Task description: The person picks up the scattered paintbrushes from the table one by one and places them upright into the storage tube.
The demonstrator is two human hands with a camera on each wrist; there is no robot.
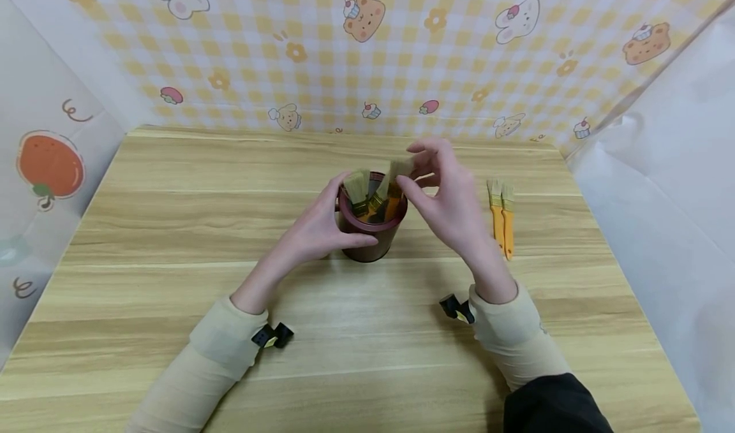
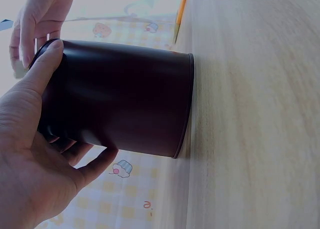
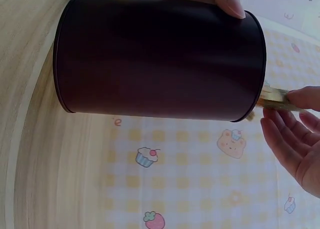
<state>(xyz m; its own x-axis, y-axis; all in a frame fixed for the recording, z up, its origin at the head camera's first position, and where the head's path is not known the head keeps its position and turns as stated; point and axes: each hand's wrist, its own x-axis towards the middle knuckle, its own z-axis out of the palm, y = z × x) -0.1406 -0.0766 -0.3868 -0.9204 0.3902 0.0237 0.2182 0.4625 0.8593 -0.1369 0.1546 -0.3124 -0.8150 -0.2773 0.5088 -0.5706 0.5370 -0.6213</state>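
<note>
A dark maroon can (image 1: pixel 373 245) stands upright on the table with several paintbrushes in it, bristles (image 1: pixel 356 187) up. My left hand (image 1: pixel 314 229) grips the can from its left side, thumb across the front near the rim and fingers curled round behind. In the left wrist view the thumb lies at the rim of the can (image 2: pixel 120 99). My right hand (image 1: pixel 450 200) pinches the bristle end of a paintbrush (image 1: pixel 395 197) between thumb and fingers, right over the can's rim. The brush's orange handle goes down inside the can, its lower end hidden.
Two paintbrushes (image 1: pixel 502 219) with orange handles lie side by side on the wooden table (image 1: pixel 172 242), right of my right hand. Behind the table hangs a yellow checked cloth (image 1: pixel 321 37) with cartoon prints. White sheeting (image 1: pixel 672 133) borders the right side.
</note>
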